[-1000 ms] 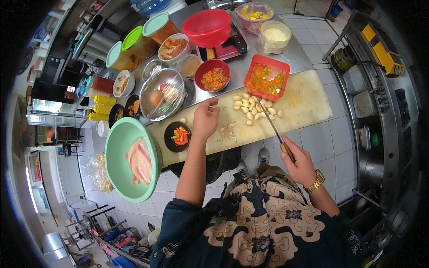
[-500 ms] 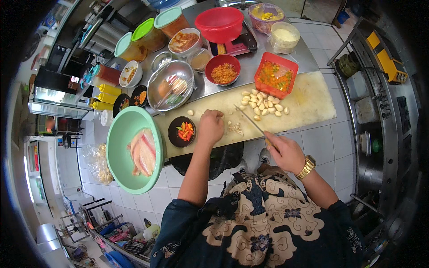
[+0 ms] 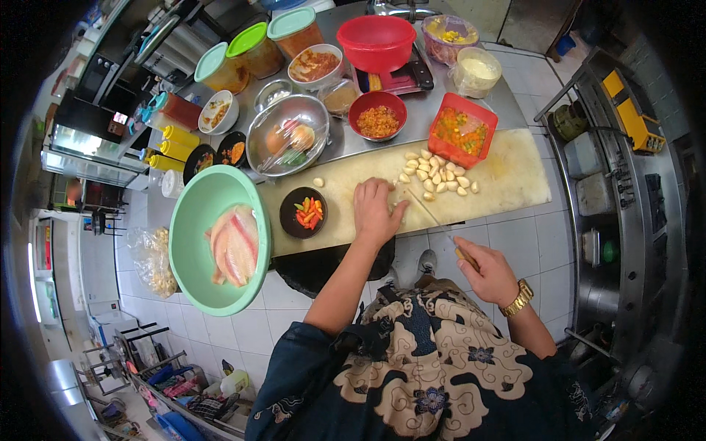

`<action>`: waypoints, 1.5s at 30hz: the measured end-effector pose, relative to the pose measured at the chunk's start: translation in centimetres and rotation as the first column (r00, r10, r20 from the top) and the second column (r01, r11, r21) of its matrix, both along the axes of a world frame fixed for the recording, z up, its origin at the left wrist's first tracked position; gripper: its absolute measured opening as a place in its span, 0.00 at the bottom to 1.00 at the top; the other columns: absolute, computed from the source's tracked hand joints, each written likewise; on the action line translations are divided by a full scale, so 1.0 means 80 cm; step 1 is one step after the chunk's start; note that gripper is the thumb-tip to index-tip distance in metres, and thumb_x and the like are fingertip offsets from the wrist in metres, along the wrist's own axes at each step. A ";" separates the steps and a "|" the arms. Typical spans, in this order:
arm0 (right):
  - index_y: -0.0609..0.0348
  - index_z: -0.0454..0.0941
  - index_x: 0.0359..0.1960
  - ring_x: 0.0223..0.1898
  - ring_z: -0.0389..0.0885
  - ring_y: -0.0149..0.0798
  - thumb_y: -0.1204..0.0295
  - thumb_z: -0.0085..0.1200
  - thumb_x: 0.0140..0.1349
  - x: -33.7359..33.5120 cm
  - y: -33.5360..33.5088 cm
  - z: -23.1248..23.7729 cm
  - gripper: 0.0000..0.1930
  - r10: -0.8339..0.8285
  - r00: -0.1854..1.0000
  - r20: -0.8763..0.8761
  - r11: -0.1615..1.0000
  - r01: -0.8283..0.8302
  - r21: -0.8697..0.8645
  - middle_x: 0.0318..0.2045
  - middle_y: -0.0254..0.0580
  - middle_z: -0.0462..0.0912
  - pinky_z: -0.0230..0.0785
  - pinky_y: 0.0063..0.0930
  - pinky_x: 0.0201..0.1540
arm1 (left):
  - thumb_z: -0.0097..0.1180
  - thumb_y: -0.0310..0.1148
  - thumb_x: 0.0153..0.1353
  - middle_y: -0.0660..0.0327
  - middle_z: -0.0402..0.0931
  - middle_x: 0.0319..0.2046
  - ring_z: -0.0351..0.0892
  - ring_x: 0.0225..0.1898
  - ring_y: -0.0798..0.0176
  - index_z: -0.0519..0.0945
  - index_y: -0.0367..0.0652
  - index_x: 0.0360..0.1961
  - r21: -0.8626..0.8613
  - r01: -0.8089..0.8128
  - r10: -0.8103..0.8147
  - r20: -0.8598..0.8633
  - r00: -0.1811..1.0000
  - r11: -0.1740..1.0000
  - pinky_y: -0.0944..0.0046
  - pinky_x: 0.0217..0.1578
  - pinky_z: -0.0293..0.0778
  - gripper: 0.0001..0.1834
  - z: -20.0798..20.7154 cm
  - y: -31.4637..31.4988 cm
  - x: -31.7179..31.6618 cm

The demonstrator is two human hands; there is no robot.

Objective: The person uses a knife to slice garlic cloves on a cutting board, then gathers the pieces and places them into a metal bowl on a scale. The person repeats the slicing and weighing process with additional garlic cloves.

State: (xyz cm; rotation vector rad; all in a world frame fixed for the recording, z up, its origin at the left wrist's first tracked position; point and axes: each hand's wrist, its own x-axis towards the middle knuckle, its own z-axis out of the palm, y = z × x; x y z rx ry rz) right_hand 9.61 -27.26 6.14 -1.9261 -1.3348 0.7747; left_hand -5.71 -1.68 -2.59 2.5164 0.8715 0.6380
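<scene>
My left hand point(image 3: 375, 212) rests on the pale cutting board point(image 3: 507, 170), its thumb spread away from the fingers. It covers the spot with the chopped garlic, and only a few bits show beside the thumb. My right hand point(image 3: 487, 273) is closed around the handle of a knife point(image 3: 437, 220), whose blade points up and left toward my left thumb. Just beyond the blade lies a pile of peeled garlic cloves point(image 3: 434, 173). One loose garlic clove point(image 3: 318, 181) sits farther left, above a dark bowl of small red and green chillies point(image 3: 309, 214).
At left, a green basin point(image 3: 181, 242) holds fish fillets point(image 3: 237, 246). Behind the board stand a wrapped metal bowl point(image 3: 257, 147), a red bowl of orange minced food point(image 3: 377, 121) and a square red container of diced vegetables point(image 3: 476, 151). Lidded tubs point(image 3: 256, 55) line the back.
My left hand has moved right and spread its thumb, now over the chopped garlic. The knife and my right hand have shifted slightly right and nearer to me.
</scene>
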 end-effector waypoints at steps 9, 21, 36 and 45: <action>0.64 0.75 0.67 0.44 0.86 0.64 0.69 0.56 0.71 -0.053 0.042 0.010 0.24 -0.038 0.994 0.098 0.993 0.049 -0.105 0.43 0.63 0.87 0.78 0.51 0.49 | 0.65 0.28 0.63 0.47 0.78 0.45 0.75 0.53 0.40 0.80 0.36 0.47 -0.101 -0.146 0.164 0.205 0.965 0.984 0.44 0.59 0.70 0.13 0.001 0.003 -0.028; 0.57 0.75 0.68 0.37 0.85 0.63 0.67 0.55 0.70 -0.065 0.079 -0.014 0.25 0.029 0.984 0.178 1.000 -0.028 -0.012 0.34 0.61 0.85 0.76 0.56 0.41 | 0.51 0.40 0.78 0.48 0.82 0.52 0.82 0.53 0.47 0.76 0.32 0.59 -0.979 0.147 0.434 0.071 0.898 -0.143 0.50 0.58 0.78 0.21 -0.065 -0.094 -0.126; 0.54 0.77 0.67 0.41 0.86 0.61 0.67 0.60 0.69 -0.080 0.012 0.030 0.24 0.119 0.992 0.044 0.973 -0.108 -0.203 0.38 0.58 0.87 0.79 0.52 0.45 | 0.25 0.45 0.81 0.29 0.69 0.68 0.72 0.69 0.31 0.63 0.18 0.70 -0.621 0.582 0.761 -0.037 0.647 -0.525 0.44 0.70 0.74 0.36 -0.076 -0.070 -0.079; 0.53 0.78 0.66 0.41 0.85 0.61 0.67 0.59 0.69 -0.014 0.095 -0.034 0.24 0.153 0.965 0.212 0.987 -0.158 0.005 0.39 0.55 0.86 0.77 0.51 0.44 | 0.28 0.37 0.79 0.30 0.70 0.67 0.75 0.67 0.34 0.63 0.15 0.69 -0.696 0.505 0.743 -0.061 0.666 -0.510 0.47 0.69 0.76 0.32 -0.093 -0.060 -0.092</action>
